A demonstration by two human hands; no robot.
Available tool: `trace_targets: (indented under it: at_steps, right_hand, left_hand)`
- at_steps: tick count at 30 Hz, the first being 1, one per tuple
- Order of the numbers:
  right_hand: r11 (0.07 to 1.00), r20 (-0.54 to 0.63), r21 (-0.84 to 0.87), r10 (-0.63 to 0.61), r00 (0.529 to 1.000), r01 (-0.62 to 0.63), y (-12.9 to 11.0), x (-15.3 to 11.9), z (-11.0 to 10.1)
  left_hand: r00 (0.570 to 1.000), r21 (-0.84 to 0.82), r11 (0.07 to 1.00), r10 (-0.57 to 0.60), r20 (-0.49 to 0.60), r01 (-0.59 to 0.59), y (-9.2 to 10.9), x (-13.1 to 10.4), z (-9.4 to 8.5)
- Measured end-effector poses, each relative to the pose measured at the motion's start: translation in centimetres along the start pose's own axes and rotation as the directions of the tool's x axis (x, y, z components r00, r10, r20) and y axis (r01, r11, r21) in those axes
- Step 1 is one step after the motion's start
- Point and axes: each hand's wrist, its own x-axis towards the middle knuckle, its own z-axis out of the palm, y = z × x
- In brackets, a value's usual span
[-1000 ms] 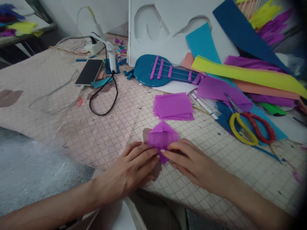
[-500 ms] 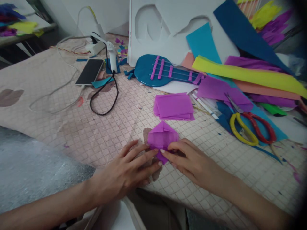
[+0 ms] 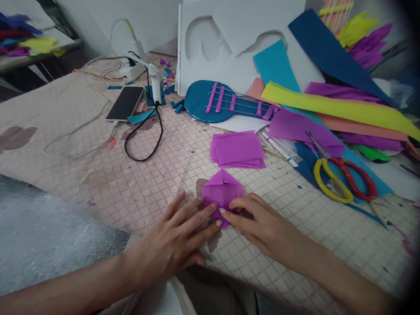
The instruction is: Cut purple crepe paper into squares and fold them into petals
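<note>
A folded purple paper piece (image 3: 223, 189) lies on the quilted cloth near the front edge, its top corners folded to a point. My left hand (image 3: 179, 234) rests with fingers spread, the fingertips on the paper's lower left part. My right hand (image 3: 262, 223) has its thumb and bent fingers closed at the paper's lower right edge; the other fingers curl beneath. Just beyond the folded piece sits a stack of purple paper rectangles (image 3: 238, 149).
Scissors (image 3: 344, 179) with yellow and red handles lie at the right, beside coloured paper strips (image 3: 337, 109). A blue guitar-shaped piece (image 3: 210, 101) leans toward a white cut-out board (image 3: 243, 52). A phone (image 3: 125, 103) and black cord loop (image 3: 144, 155) are at the left.
The view has shifted slightly, so things on the table appear a little lower. Both hands remain at the folded purple paper, nearly unmoved.
</note>
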Motion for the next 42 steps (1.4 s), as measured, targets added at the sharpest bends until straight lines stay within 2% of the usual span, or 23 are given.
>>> trace_targets:
  at_steps: [3, 8, 13, 19, 25, 32, 42]
  right_hand:
    - [1.000, 0.002, 0.006, 0.007, 1.000, -0.007, -0.1, 0.0, -0.1]
    - [1.000, -0.002, 0.016, 0.012, 1.000, -0.012, -0.1, 0.2, -0.1]
    - [1.000, 0.017, 0.015, 0.012, 1.000, -0.012, 0.0, 0.1, 0.0]
    - [1.000, 0.020, 0.011, 0.017, 1.000, -0.018, 0.0, 0.1, 0.1]
    - [1.000, 0.004, -0.005, -0.001, 1.000, 0.001, -0.1, 0.1, 0.2]
    - [1.000, 0.001, -0.006, -0.001, 1.000, 0.001, 0.0, -0.1, 0.3]
    - [0.998, -0.021, 0.055, 0.033, 0.999, -0.032, -0.1, 0.0, 0.2]
  left_hand:
    - [1.000, 0.002, 1.000, -0.014, -0.002, 0.014, -0.2, -0.7, 0.0]
    - [0.991, -0.057, 0.993, -0.112, -0.076, 0.107, -0.3, -1.0, -0.2]
    - [0.998, -0.024, 0.998, 0.049, -0.038, -0.050, -0.3, -0.6, -0.3]
    - [0.995, -0.063, 0.996, -0.069, -0.078, 0.064, -0.8, -1.4, -0.5]
    - [0.992, -0.114, 0.990, 0.077, -0.099, -0.088, 0.5, 0.2, -0.6]
    - [0.991, -0.096, 0.987, 0.128, -0.042, -0.132, 0.8, -0.3, 0.0]
    - [0.973, -0.126, 0.967, 0.210, -0.092, -0.221, 0.1, 0.6, -0.5]
